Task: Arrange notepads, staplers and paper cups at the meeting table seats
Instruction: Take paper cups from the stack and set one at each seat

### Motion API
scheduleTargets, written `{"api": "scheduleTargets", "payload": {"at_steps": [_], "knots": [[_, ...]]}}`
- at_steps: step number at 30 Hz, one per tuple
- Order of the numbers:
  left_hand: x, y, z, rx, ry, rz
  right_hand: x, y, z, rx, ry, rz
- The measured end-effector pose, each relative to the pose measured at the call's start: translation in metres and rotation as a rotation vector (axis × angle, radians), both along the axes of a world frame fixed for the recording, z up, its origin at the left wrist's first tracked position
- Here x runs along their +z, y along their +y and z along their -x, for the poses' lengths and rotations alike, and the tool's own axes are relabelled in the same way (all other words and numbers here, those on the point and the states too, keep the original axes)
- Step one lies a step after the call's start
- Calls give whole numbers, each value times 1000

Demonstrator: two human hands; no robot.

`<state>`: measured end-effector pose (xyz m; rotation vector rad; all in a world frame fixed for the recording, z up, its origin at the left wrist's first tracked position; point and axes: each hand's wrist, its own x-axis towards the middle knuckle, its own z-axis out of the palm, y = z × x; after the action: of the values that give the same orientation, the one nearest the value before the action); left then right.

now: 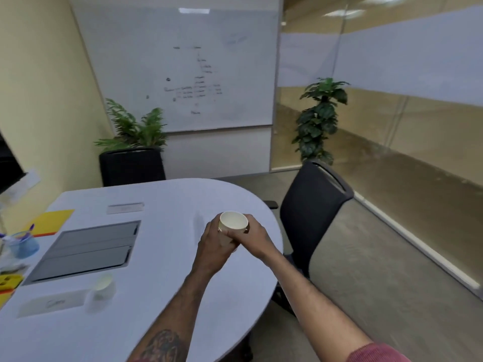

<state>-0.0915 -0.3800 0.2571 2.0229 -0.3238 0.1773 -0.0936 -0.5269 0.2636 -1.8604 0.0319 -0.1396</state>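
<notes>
Both forearms reach to mid-frame. The left hand (212, 248) and right hand (252, 235) wrap their fingers around 1 cream paper cup (233, 222), perhaps a stack, above the white oval table (162, 270).

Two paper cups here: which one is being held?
The cup above the table's rounded end, gripped by the left hand and right hand. The other cup stands untouched on the table beside a white card.

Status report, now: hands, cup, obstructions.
Left hand and right hand both gripping cup, over table by chair. Second cup down beside notepad. No obstruction seen around held cup.
</notes>
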Motion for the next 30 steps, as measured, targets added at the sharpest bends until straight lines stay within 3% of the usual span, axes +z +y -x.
{"api": "scheduleTargets", "payload": {"at_steps": [10,19,30], "knots": [[-11,-206,0,-196,29,2,20,-222,22,-289,-114,-131],[-10,-339,-14,-300,83,43,18,-390,56,-558,-118,24],[-21,-483,-59,-449,122,19,-19,-543,70,-844,-20,45]]}}
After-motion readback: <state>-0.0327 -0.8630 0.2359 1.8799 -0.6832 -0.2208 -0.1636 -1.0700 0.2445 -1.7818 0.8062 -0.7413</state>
